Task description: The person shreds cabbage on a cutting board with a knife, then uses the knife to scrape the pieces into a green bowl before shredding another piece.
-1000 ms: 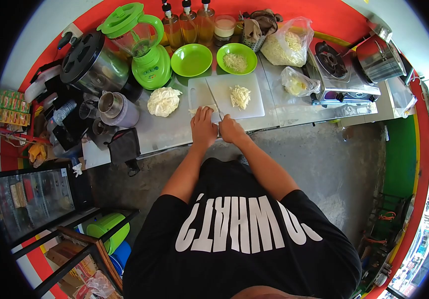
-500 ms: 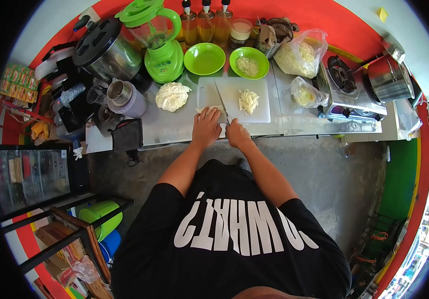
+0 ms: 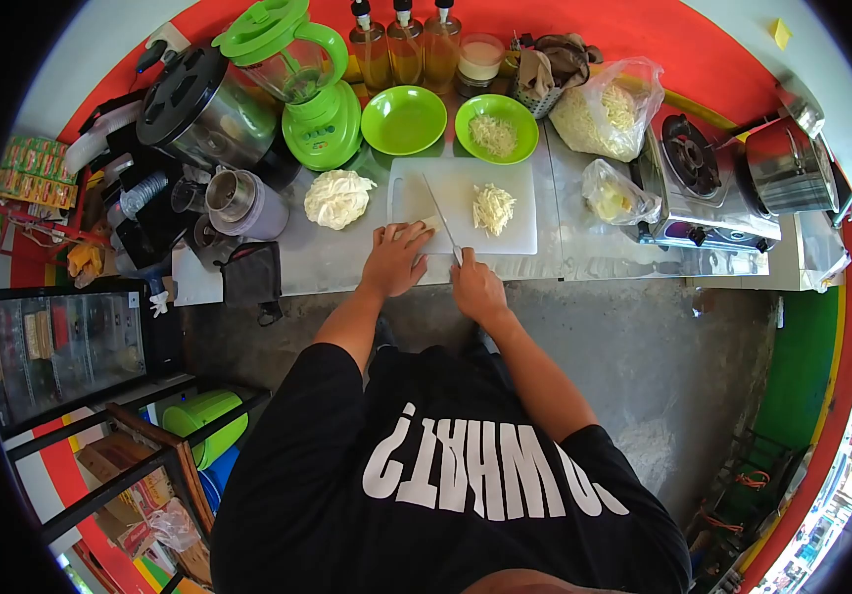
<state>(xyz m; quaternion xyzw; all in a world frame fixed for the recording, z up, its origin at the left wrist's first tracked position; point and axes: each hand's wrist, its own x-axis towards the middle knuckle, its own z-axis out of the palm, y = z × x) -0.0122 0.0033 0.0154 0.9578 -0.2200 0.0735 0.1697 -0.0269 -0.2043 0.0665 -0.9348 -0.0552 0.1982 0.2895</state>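
Note:
My left hand (image 3: pixel 395 259) rests at the front left part of the white cutting board (image 3: pixel 406 186). Its curled fingers press on a small pale piece of cabbage (image 3: pixel 432 224), mostly covered by the hand. My right hand (image 3: pixel 478 288) is closed round the handle of a knife (image 3: pixel 439 209), whose long blade points away and slightly left over the board. Right of the blade lies a pile of pale shredded cabbage (image 3: pixel 492 210). A whitish cabbage chunk (image 3: pixel 339 199) sits on the metal counter, left of the board.
Behind the board stand an empty green bowl (image 3: pixel 403 121) and a green bowl with shreds (image 3: pixel 515 119). A green blender (image 3: pixel 322 124) is at back left. On the right are a bag of shreds (image 3: pixel 604 119), a smaller bag (image 3: pixel 619 193) and a gas stove (image 3: pixel 693 168).
My left hand has shifted left and toward me, and the gap between it and the knife is wider. The right hand keeps its hold on the knife. The whole view has tilted slightly.

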